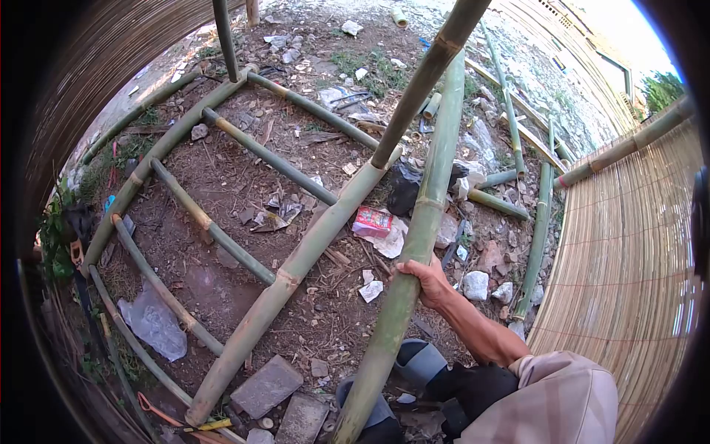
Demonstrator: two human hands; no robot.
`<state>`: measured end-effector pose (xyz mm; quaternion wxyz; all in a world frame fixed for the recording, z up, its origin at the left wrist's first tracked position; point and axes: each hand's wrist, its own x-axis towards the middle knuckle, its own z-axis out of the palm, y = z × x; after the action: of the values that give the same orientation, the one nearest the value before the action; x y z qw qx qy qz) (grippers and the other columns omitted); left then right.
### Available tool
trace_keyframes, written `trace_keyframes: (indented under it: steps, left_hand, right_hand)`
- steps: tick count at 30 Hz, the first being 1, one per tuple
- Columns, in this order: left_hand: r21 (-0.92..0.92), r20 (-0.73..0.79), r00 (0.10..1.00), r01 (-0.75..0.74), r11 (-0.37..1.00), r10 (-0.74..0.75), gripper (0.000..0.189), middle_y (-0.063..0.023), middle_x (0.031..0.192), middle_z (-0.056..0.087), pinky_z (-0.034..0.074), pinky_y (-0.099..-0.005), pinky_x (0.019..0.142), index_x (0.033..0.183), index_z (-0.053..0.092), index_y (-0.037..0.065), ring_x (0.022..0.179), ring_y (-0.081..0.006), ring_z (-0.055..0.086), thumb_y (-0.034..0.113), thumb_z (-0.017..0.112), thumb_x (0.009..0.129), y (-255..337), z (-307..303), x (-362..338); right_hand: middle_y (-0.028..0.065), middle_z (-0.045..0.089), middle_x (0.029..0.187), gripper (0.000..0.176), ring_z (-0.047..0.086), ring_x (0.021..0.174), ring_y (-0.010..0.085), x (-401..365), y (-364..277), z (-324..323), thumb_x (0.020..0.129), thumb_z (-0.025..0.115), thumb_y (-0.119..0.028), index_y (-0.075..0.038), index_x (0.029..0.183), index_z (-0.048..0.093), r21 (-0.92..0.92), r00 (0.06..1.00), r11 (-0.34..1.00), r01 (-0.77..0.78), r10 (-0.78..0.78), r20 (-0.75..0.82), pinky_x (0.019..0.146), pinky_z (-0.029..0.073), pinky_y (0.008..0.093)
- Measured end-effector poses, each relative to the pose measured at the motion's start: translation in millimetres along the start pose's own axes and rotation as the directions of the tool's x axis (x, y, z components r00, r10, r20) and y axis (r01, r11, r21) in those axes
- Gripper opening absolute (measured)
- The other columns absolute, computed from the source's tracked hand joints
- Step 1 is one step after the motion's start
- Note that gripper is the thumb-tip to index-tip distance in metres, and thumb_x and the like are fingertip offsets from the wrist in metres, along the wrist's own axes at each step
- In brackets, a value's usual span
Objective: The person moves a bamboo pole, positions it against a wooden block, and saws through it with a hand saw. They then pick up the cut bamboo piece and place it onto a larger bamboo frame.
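My right hand (424, 283) is closed around a thick green bamboo pole (427, 214), its fingers wrapped over the upper side. The pole runs from the bottom of the view up to the top right, held above the ground. To its left lies a bamboo frame (314, 240) with several crosspieces joined between two long poles. A dark bamboo upright (418, 89) rises from the end of the frame's near pole. Beside the held pole, a pink and red packet (372, 221) rests on white paper. My left hand is out of view.
Paving blocks (268, 386) lie near my sandals (420, 362). At the lower left is an orange-handled tool (157, 409). A plastic sheet (153, 320), a black plastic bag (404, 191) and stones (475, 286) litter the ground. A slatted screen (629, 244) borders the right side.
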<state>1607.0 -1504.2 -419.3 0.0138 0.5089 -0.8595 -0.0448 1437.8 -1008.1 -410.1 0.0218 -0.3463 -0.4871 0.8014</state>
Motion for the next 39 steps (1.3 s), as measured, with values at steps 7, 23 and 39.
trace_keyframes:
  steps: [7, 23, 39]
  left_hand:
    - [-0.042, 0.135, 0.977, 0.172, 0.984, -0.165, 0.054, -0.0174, 0.132, 0.055, 0.044, -0.0559, 0.101, 0.138, 0.054, 0.012, 0.117, -0.0394, 0.055, 0.052, 0.032, 0.109, -14.7, 1.5, 9.7]
    - [-0.149, -0.411, 0.906, -0.172, 0.974, 0.097, 0.042, -0.0239, 0.097, 0.074, 0.053, -0.0494, 0.08, 0.132, 0.068, 0.005, 0.09, -0.0396, 0.069, 0.033, 0.063, 0.101, -16.5, 46.3, 89.5]
    - [-0.242, 0.224, 0.97, 0.152, 0.958, -0.097, 0.057, -0.0217, 0.11, 0.067, 0.052, -0.0503, 0.089, 0.123, 0.057, -0.002, 0.101, -0.0385, 0.066, 0.034, 0.083, 0.087, 55.8, 112.2, 113.0]
  right_hand:
    - [0.0142, 0.066, 0.093, 0.039, 0.069, 0.08, 0.0268, 31.9, -6.1, 30.9, 0.082, 0.074, -0.014, 0.001, 0.111, 0.052, 0.041, 0.996, 0.996, 0.076, -0.078, 0.034, 0.075, 0.062, 0.0466]
    - [0.012, 0.065, 0.094, 0.044, 0.067, 0.082, 0.0233, 84.4, 40.6, 13.4, 0.08, 0.08, -0.024, 0.001, 0.109, 0.059, -0.117, 0.975, 0.991, 0.071, -0.094, -0.203, 0.075, 0.057, 0.0399]
    - [0.0266, 0.046, 0.143, 0.108, 0.061, 0.118, 0.0387, 180.1, 57.6, 115.8, 0.086, 0.079, -0.054, 0.012, 0.149, 0.021, -0.531, 0.95, 0.794, -0.297, 0.192, -0.245, 0.081, 0.065, 0.0487]
